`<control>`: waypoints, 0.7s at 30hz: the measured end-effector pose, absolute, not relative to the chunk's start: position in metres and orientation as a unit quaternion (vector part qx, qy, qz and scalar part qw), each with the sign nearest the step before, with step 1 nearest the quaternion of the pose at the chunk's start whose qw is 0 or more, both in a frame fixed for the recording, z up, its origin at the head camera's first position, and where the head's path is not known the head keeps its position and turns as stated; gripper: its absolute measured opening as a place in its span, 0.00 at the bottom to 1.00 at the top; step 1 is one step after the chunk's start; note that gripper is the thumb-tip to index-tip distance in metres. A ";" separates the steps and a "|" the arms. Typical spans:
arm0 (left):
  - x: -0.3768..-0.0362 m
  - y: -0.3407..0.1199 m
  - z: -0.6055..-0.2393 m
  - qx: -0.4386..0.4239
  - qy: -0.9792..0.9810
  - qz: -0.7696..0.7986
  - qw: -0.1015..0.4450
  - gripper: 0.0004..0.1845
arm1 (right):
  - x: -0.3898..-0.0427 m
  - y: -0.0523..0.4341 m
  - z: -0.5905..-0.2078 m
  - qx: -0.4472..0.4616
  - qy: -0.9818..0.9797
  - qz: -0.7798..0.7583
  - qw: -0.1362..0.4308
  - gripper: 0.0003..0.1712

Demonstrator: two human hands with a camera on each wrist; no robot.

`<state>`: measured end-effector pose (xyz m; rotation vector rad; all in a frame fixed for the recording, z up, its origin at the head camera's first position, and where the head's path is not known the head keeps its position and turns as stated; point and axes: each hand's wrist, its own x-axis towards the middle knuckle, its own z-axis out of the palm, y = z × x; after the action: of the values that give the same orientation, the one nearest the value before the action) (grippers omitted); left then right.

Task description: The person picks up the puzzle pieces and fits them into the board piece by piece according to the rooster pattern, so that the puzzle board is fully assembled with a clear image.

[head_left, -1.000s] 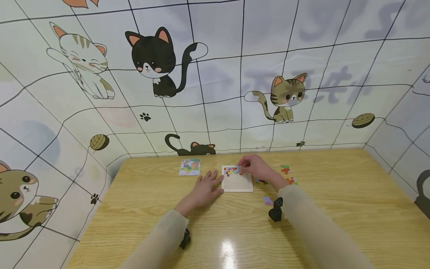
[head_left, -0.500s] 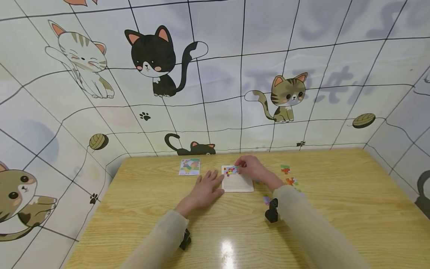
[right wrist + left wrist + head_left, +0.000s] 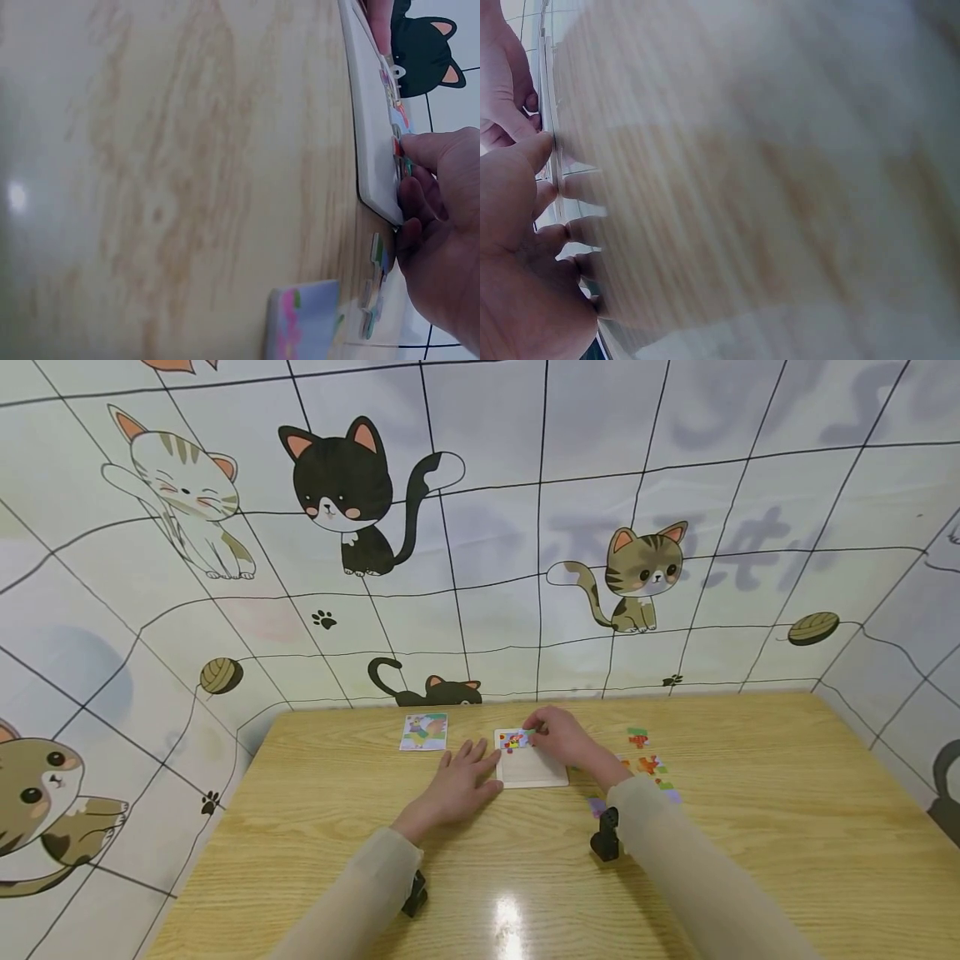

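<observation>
My left hand lies flat, steadying the board on the worktop, so my right hand can pinch a piece into its top row.

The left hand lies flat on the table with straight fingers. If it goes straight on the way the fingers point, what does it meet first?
Probably the puzzle board. The left hand points up and right, and its fingers already lie at the board's left edge; whether they touch is unclear. Beyond is the right hand.
</observation>
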<state>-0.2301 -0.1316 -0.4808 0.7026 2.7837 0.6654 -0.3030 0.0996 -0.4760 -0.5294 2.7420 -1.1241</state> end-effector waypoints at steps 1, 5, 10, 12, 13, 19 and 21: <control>-0.230 -0.132 -0.480 0.237 0.940 0.224 0.097 0.32 | -0.302 0.100 -0.476 -0.175 0.909 -0.374 0.064 0.09; -0.231 -0.132 -0.482 0.237 0.941 0.222 0.095 0.32 | -0.301 0.100 -0.477 -0.182 0.909 -0.372 0.055 0.10; -0.232 -0.131 -0.484 0.237 0.941 0.226 0.090 0.32 | -0.301 0.100 -0.481 -0.178 0.912 -0.367 0.049 0.10; -0.232 -0.131 -0.485 0.238 0.940 0.228 0.090 0.32 | -0.301 0.100 -0.482 -0.175 0.913 -0.365 0.045 0.09; -0.232 -0.131 -0.485 0.238 0.939 0.230 0.089 0.32 | -0.301 0.100 -0.483 -0.174 0.914 -0.365 0.044 0.09; -0.233 -0.132 -0.487 0.238 0.939 0.231 0.087 0.32 | -0.300 0.100 -0.486 -0.177 0.913 -0.366 0.039 0.09; -0.234 -0.132 -0.488 0.238 0.940 0.227 0.087 0.32 | -0.300 0.100 -0.486 -0.177 0.913 -0.367 0.038 0.09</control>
<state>-0.2337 -0.1321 -0.4883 0.7080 2.8021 0.6761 -0.2997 0.0995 -0.4864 -0.5419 2.8007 -1.1250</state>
